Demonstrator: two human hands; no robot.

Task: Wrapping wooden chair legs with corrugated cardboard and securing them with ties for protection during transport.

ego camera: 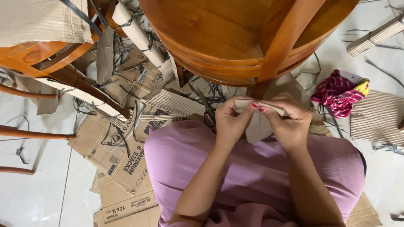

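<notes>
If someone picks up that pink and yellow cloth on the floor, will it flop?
Probably yes: the pink and yellow cloth lies crumpled in soft folds, so it would likely droop and hang. It looks light for its size. It seems unlikely to roll or break.

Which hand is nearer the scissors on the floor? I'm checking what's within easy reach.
Left. The left hand pinches the folded cardboard strip just right of the scissors; the right hand holds the strip's other end, farther away.

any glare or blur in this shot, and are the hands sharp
Head view: soft, even light with a mild sheen on the white floor tiles and the varnished wooden chair; both hands, left hand and right hand, and the cardboard piece are sharp; straight edges bow slightly near the frame's borders.
</notes>
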